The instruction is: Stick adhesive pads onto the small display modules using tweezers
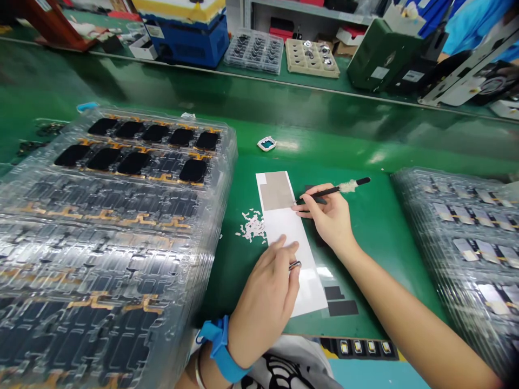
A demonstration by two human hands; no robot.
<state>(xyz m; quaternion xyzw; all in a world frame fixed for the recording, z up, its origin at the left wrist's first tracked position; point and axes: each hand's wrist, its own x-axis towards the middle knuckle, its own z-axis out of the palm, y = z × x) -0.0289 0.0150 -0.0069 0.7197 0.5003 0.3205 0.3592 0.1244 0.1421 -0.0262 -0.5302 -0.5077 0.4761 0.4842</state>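
Note:
My left hand (270,289), with a blue strap at the wrist, rests over the lower part of a long white backing sheet (290,232). Its thumb and fingers pinch a small flat part (295,265) with a dark, shiny edge, mostly hidden. In my right hand (332,216) is a pair of slim black tweezers (324,192), wrapped with clear tape near the rear end. The tips are at the right edge of the grey-beige patch (278,190) on the sheet. A pile of tiny white pieces (253,226) lies left of the sheet.
Stacked clear trays with black screens (133,162) fill the left; another tray stack (474,232) stands right. Dark strips (343,308) lie near the front edge. A small white-framed part (266,143) lies farther back. The rear shelf holds a blue box (190,43) and a beige tray (312,67).

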